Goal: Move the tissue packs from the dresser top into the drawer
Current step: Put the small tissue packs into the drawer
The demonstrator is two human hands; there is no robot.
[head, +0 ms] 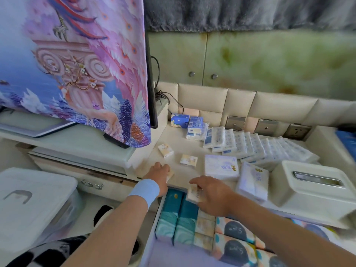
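My right hand point(212, 195) holds a small cream tissue pack point(194, 194) over the open drawer point(154, 224), above teal and patterned packs point(177, 218) packed inside. My left hand point(159, 175), with a blue wristband, lies on another small pack point(170, 175) at the front edge of the dresser top point(177, 149). Two more small cream packs point(165, 150) point(188, 160) lie just beyond it. Two larger white packs point(221, 166) point(252, 183) sit to the right. A fanned row of several flat packs point(250, 145) and blue boxes point(180, 120) lie further back.
A white tissue box holder point(312, 187) stands at the right front of the dresser top. A screen draped with a printed cloth point(81, 64) stands on the left stand. A white lidded bin point(32, 199) sits lower left. Wall sockets point(266, 127) line the padded back.
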